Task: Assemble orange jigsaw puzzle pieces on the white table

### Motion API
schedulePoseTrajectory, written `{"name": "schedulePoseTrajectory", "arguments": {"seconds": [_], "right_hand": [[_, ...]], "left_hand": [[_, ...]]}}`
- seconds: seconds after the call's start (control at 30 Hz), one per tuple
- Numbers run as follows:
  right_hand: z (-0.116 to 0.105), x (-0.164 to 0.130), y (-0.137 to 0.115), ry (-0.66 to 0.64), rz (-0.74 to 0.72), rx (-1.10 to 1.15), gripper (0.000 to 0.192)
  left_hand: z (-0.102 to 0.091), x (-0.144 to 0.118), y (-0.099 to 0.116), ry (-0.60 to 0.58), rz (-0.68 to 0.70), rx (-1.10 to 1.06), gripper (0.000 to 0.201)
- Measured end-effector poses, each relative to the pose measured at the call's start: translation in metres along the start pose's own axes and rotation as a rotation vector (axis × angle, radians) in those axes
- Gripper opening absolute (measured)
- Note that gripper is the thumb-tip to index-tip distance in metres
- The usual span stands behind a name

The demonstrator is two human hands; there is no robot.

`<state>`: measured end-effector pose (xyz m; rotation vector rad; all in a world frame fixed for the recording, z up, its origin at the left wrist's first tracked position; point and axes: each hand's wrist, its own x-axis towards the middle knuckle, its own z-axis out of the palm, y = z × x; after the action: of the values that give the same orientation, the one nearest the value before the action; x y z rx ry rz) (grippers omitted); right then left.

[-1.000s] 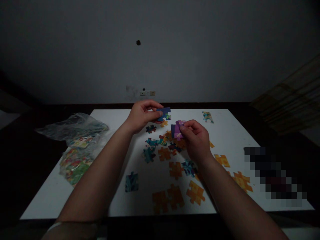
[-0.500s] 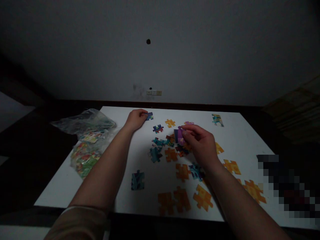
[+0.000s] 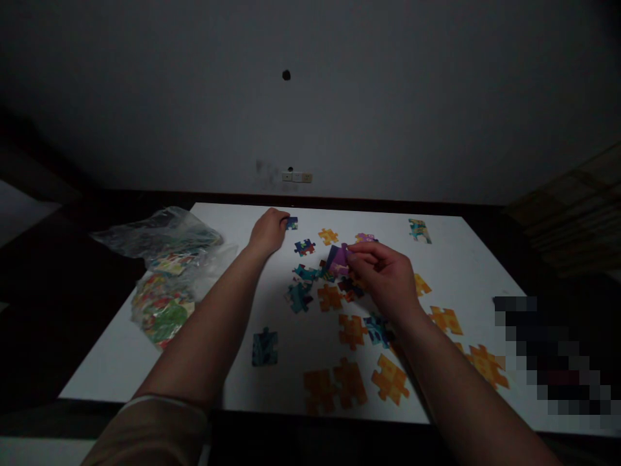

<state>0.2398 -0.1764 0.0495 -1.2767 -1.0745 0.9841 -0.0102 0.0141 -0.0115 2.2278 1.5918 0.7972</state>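
Note:
The room is dim. My left hand (image 3: 268, 230) is stretched to the far side of the white table (image 3: 460, 259) and pinches a blue puzzle piece (image 3: 292, 223) down against the tabletop. Over the middle of the table, my right hand (image 3: 385, 275) holds a purple puzzle piece (image 3: 338, 258) by its edge, tilted, just above a cluster of loose pieces (image 3: 320, 285). Several orange, face-down pieces (image 3: 352, 330) lie under and in front of my right wrist.
Clear plastic bags of colourful puzzle pieces (image 3: 162, 272) lie on the table's left edge. A single dark blue piece (image 3: 264, 347) sits near the front, another piece (image 3: 419, 230) at the far right. A blurred dark patch (image 3: 548, 349) covers the table's right corner. A grey wall stands behind.
My left hand moved away from the right hand to the far side of the table and lowered the blue piece onto it. My right hand kept the purple piece and tilted it slightly.

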Motion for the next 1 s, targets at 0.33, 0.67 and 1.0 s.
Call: {"name": "schedulePoseTrajectory", "arguments": {"seconds": [0.33,0.67,1.0], "right_hand": [[0.0043,0.0031,0.0015,0.145,-0.012,0.275,0.061],[0.0069,0.0034,-0.0012,0.19,-0.062,0.279,0.056],[0.0015,0.0037,-0.0022,0.185,-0.064,0.191,0.035]], "left_hand": [[-0.0062,0.0015,-0.0027,-0.013,-0.025,-0.011,0.031],[-0.008,0.002,-0.003,-0.021,-0.043,-0.03,0.031],[-0.0092,0.0007,0.0002,-0.029,-0.027,-0.016,0.033]]}}
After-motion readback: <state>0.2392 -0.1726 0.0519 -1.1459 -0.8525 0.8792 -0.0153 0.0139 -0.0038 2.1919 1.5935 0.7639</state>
